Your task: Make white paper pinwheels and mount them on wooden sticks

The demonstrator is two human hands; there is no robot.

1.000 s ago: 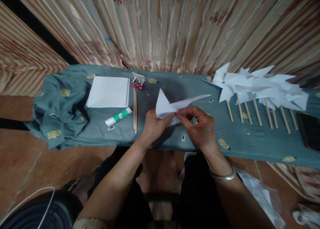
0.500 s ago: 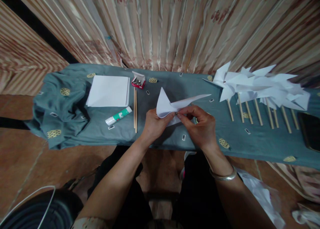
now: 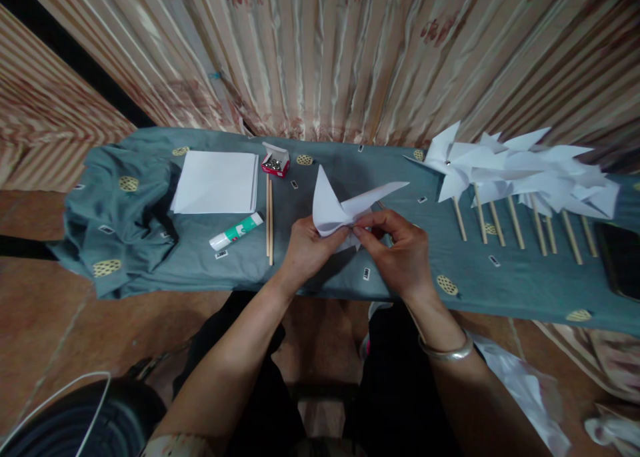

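Between my hands is a white paper pinwheel (image 3: 327, 207), its blades partly folded in and standing up. My left hand (image 3: 311, 249) is closed on it from the left, thumb pressing near its middle. My right hand (image 3: 397, 247) pinches at the same middle from the right; the fingertips meet the left thumb there, and whatever small piece lies between them is hidden. Left of my hands lie two thin wooden sticks (image 3: 270, 224), a green-and-white glue stick (image 3: 236, 231) and an open red box (image 3: 275, 160) of shiny metal thumbtacks.
A stack of white paper (image 3: 215, 182) lies at the left on the teal cloth (image 3: 320, 287). Several pinwheels on sticks (image 3: 500, 167) overlap at the right. A dark phone (image 3: 620, 260) sits at the right edge. Behind hangs a pleated curtain (image 3: 320, 57).
The paper blades have shifted slightly, the right one tipping a little left and down. Both hands keep their hold at the pinwheel's middle.
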